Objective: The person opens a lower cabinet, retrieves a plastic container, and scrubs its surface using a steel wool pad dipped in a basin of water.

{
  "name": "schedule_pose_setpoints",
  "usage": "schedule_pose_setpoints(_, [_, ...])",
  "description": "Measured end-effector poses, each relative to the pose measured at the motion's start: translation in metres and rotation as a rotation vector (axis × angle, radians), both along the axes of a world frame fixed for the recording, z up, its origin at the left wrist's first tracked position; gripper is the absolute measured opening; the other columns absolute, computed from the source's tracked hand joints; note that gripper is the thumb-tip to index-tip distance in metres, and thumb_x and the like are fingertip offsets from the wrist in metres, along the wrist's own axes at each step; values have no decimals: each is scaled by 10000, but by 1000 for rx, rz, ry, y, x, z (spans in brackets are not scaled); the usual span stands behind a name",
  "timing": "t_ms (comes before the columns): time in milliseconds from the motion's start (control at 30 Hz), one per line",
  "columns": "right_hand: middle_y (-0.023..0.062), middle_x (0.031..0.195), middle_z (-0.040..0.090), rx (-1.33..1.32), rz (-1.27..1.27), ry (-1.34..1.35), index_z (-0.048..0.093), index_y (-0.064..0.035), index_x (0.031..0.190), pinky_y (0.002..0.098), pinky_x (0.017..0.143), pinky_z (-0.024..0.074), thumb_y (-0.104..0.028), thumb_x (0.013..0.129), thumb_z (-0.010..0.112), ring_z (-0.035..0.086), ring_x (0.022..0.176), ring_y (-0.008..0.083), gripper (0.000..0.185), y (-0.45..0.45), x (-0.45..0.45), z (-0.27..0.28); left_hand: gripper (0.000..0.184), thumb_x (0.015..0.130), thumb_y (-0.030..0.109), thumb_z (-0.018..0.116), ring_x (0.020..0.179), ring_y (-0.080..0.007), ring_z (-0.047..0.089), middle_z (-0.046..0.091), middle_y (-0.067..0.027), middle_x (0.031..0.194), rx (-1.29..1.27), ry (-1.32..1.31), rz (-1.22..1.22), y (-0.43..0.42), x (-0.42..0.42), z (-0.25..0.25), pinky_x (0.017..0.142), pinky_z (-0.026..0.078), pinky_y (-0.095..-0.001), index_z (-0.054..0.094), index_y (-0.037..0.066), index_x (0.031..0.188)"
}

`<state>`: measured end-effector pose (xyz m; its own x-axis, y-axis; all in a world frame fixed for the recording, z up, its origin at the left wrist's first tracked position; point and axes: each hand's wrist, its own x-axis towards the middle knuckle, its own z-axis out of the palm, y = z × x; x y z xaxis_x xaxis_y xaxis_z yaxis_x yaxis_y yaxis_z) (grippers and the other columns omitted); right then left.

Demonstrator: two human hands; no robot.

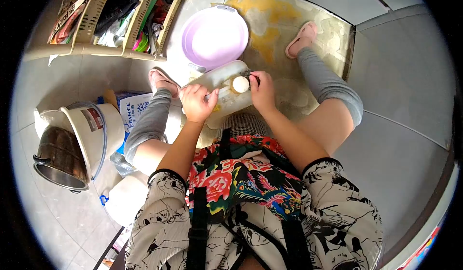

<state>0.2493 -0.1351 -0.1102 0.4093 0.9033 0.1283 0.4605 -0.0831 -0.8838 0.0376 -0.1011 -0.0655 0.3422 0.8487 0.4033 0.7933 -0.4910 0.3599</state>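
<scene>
My left hand point(197, 102) is closed round the handle of a knife-like tool point(222, 90), whose light blade points toward a round, pale peeled item point(240, 84). Just right of that item, my right hand point(263, 92) has its fingers curled round something dark and rough, too small to make out. Both hands are over a translucent rectangular tub point(230, 71) between my legs, with some yellowish bits inside. Beyond the tub lies a round lilac basin point(214, 36), its inside pale and bright.
A beige rack point(130, 53) with bags stands at the upper left. On the left are a white bucket point(106, 130), a dark metal pot point(60, 154) and a white jug point(128, 197). Grey cabinets point(405, 77) rise on the right; the stained mat point(275, 29) lies ahead.
</scene>
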Motion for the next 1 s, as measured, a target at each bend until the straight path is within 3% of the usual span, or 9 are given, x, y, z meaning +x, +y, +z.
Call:
schedule_pose_setpoints(67, [176,969,617,15,77,66,591,-16,997,439,805,468,-194,928,569,586,907,362,192,10,8,-18,312,734,322,739,694,-249,547,554,-31,666,10,9,14,2,2,2,708,369,-387,543,120,597])
schedule_pose_setpoints(200, [176,1016,626,-250,147,217,591,-20,1022,403,824,477,-207,935,574,604,944,327,208,25,33,-55,312,743,328,733,704,-252,552,561,-33,677,-10,33,0,10,1,-2,712,369,-386,551,117,604])
schedule_pose_setpoints(233, [110,977,622,-290,111,135,592,-42,1071,360,797,482,-248,953,571,591,888,247,238,26,35,-63,316,747,332,730,710,-255,555,562,-34,678,-13,14,-3,9,-1,-1,717,370,-384,551,115,604])
schedule_pose_setpoints(267, [110,977,622,-281,112,141,592,-42,1071,360,797,482,-248,953,571,591,888,247,238,29,39,-72,320,751,336,726,716,-258,557,563,-35,679,-21,-2,-5,9,-4,-2,722,371,-382,551,112,604])
schedule_pose_setpoints(367, [-5,1001,610,-486,-140,682,575,-127,1167,316,703,488,-351,977,536,582,871,154,296,12,45,-54,331,747,350,727,719,-263,564,558,-38,666,-57,12,30,7,-5,-3,734,378,-378,554,109,601])
schedule_pose_setpoints(667, [12,1095,595,-447,-252,1380,500,-206,1255,357,729,495,-355,976,522,575,890,198,317,11,46,-22,323,737,354,738,691,-251,560,546,-25,634,-55,-19,47,8,-5,-4,704,376,-382,566,119,598])
schedule_pose_setpoints(800, [14,1094,592,-442,-211,1423,508,-205,1227,364,725,495,-353,978,510,571,878,204,289,9,48,-22,309,734,358,738,693,-252,564,547,-25,635,-52,-16,51,10,-5,-1,697,380,-386,578,126,609])
schedule_pose_setpoints(867, [23,1016,631,-459,-316,1454,569,-188,1116,370,720,504,-369,967,513,580,851,206,241,11,51,-21,296,738,355,732,696,-260,564,552,-29,642,-57,-16,67,7,-4,3,684,389,-401,586,124,624])
schedule_pose_setpoints(1000, [28,1014,601,-521,-238,1443,523,-180,1184,363,687,508,-378,962,526,569,861,213,298,32,65,-22,328,794,364,701,738,-262,564,578,-42,684,-121,-41,31,2,1,27,772,366,-386,598,100,630])
